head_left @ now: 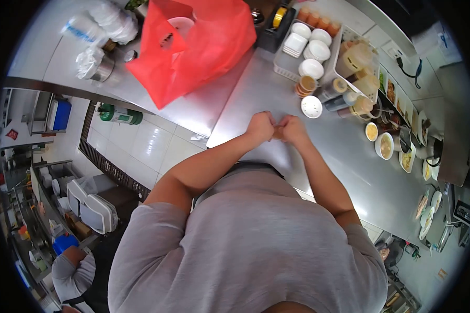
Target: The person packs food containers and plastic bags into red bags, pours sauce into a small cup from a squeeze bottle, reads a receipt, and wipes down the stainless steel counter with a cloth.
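Note:
My left hand and my right hand come together over the front of the steel counter. Fingers of both are closed around a small brownish-orange thing, mostly hidden; its kind is not clear. Just beyond my right hand lies a round white lid or dish with small holes. Behind it stands a short stack of small sauce cups. A large red bag sits on the counter ahead and to the left of my hands.
A white basket holds stacked white bowls. Next to it, another basket holds sauce bottles. Food bowls line the right side. A metal canister stands far left. A co-worker's sleeve shows lower left.

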### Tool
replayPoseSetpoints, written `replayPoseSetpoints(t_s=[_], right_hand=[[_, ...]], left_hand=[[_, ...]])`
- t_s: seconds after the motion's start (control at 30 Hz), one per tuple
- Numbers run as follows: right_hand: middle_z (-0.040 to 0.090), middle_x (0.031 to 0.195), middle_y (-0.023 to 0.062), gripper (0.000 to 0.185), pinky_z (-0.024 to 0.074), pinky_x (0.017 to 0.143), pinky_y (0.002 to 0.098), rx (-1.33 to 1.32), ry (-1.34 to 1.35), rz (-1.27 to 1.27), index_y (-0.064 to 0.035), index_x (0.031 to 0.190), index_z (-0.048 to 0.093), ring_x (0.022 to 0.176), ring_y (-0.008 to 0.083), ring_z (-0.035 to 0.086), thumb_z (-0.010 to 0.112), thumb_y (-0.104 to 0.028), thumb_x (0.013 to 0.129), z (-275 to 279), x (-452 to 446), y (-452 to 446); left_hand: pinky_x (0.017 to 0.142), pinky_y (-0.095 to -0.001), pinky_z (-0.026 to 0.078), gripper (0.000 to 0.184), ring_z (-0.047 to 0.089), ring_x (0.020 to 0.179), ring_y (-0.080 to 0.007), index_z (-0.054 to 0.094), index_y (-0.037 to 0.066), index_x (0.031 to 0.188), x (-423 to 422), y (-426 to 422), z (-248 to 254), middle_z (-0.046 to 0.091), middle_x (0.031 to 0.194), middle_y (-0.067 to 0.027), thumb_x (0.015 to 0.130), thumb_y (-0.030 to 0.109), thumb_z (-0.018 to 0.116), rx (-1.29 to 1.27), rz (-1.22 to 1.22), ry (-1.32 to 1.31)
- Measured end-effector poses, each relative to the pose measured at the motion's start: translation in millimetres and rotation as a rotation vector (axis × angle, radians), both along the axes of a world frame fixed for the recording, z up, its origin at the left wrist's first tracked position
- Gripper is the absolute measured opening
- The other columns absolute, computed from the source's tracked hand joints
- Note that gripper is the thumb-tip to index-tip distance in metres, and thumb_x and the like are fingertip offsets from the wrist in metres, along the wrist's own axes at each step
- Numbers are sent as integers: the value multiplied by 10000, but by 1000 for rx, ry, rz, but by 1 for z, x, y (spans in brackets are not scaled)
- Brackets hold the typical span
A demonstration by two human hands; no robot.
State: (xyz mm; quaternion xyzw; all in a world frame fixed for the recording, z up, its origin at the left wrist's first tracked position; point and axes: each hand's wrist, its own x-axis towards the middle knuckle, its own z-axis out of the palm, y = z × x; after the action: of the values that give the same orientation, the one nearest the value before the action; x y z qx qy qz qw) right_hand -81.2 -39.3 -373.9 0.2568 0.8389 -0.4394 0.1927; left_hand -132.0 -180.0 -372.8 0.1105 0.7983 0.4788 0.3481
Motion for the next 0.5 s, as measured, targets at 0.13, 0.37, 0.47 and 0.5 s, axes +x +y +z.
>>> replayPoseSetpoints(t_s=[0.13,0.37,0.47,0.5], right_hand=[[658,763,98,240,494,581,318,248,402,-36,-4,939,639,659,188,637,706,-132,747,-18,6,3],[632,879,49,253,484,612,262,108,514,-317,-28,1043,619,693,124,598,669,-118,812,82,-16,-39],[632,870,25,233,477,606,229,-48,570,-381,-19,1049,616,702,97,590,653,-99,833,116,-48,-73],[632,866,21,231,475,604,221,-101,590,-398,-16,1052,614,706,92,589,650,-99,840,125,-58,-86]], left_hand=[[480,-281,500,253,595,597,-148,574,-2,983,-15,-51,14,624,849,-109,831,176,670,91,-33,-49],[542,-277,513,276,603,629,-126,646,89,1030,-170,-330,57,655,898,-24,829,279,642,-239,-3,-52],[756,-335,484,292,641,839,-211,642,43,1017,-265,-410,126,666,857,-110,820,257,660,-351,444,563],[823,-362,476,348,626,930,-277,641,56,1059,-315,-440,130,654,989,-156,811,299,667,-369,506,843]])
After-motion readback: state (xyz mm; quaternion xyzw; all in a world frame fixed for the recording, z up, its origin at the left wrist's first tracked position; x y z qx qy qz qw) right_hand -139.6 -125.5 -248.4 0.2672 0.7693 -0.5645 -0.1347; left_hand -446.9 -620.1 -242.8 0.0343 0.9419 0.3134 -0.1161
